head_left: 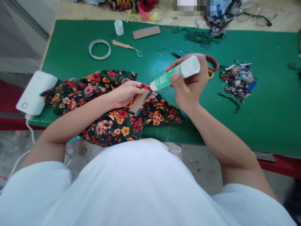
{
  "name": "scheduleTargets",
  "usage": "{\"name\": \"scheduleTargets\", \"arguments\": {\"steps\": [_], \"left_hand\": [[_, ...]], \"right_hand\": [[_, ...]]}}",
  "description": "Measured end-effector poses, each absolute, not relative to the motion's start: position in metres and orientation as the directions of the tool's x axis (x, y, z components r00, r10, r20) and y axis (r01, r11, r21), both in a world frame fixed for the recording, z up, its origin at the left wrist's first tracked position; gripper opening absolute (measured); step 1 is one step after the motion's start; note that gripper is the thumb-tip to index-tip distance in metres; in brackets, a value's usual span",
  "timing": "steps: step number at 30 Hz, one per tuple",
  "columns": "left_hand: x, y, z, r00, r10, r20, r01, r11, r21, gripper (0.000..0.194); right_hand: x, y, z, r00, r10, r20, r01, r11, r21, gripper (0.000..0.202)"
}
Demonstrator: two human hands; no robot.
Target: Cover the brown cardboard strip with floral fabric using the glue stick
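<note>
Your two hands are apart from each other but near, both over the front part of the green table surface (258,125). Your left hand (127,94) is closed on the floral fabric (113,125) and on the brown strip (139,102) which lies upon it; the thumb is on top, and some fingertips show at the far side of the strip. The fabric spreads under your left forearm, to both sides of this hand, and hangs at the table edge toward your body.

Your right hand (190,84) is clamped around the green and white glue stick (164,78). The stick is tilted, with its lower end pointing to your left fingertips, just beside the strip's upper end; whether it touches the fabric, I cannot tell.

Behind your right hand, the scissors (213,62) are partly hidden. Farther beyond your left hand are a clear tape ring (100,57), a beige tassel (122,45), a white cap (118,27) and a flat brown piece (146,32).
</note>
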State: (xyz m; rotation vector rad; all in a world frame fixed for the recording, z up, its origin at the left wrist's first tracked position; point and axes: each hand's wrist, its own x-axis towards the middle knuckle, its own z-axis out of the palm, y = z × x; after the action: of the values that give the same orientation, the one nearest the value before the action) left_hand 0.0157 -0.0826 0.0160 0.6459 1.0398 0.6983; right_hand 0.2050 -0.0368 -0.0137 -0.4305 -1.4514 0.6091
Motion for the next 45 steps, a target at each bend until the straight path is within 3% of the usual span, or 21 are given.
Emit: {"name": "scheduleTargets", "arguments": {"steps": [4, 13, 18, 23, 31, 37, 45], "left_hand": [[0.016, -0.082, 0.016, 0.346, 0.757, -0.555, -0.206, 0.638, 0.742, 0.023], [0.020, -0.083, 0.020, 0.343, 0.746, -0.571, -0.228, 0.655, 0.720, 0.031], [0.023, -0.084, 0.023, 0.307, 0.750, -0.586, -0.206, 0.654, 0.728, 0.029], [0.024, -0.084, 0.025, 0.264, 0.757, -0.597, -0.186, 0.647, 0.739, 0.028], [0.021, -0.082, 0.014, 0.290, 0.790, -0.541, -0.180, 0.600, 0.780, 0.019], [0.021, -0.083, 0.017, 0.284, 0.799, -0.530, -0.189, 0.589, 0.786, 0.026], [0.019, -0.084, 0.017, 0.333, 0.776, -0.535, -0.241, 0.619, 0.748, 0.020]], "right_hand": [[0.210, -0.043, -0.015, -0.135, 0.540, 0.830, 0.003, 0.838, -0.545, 0.025], [0.212, -0.048, -0.018, -0.306, 0.591, 0.747, 0.071, 0.796, -0.601, 0.027], [0.212, -0.054, -0.017, -0.364, 0.670, 0.646, 0.116, 0.721, -0.683, 0.035], [0.213, -0.056, -0.018, -0.441, 0.659, 0.610, 0.125, 0.718, -0.685, 0.044], [0.211, -0.063, -0.016, -0.556, 0.554, 0.619, 0.035, 0.760, -0.649, 0.036], [0.208, -0.077, -0.003, -0.695, 0.426, 0.579, -0.007, 0.801, -0.598, 0.027], [0.201, -0.086, -0.008, -0.744, 0.332, 0.580, -0.174, 0.742, -0.647, 0.029]]}}
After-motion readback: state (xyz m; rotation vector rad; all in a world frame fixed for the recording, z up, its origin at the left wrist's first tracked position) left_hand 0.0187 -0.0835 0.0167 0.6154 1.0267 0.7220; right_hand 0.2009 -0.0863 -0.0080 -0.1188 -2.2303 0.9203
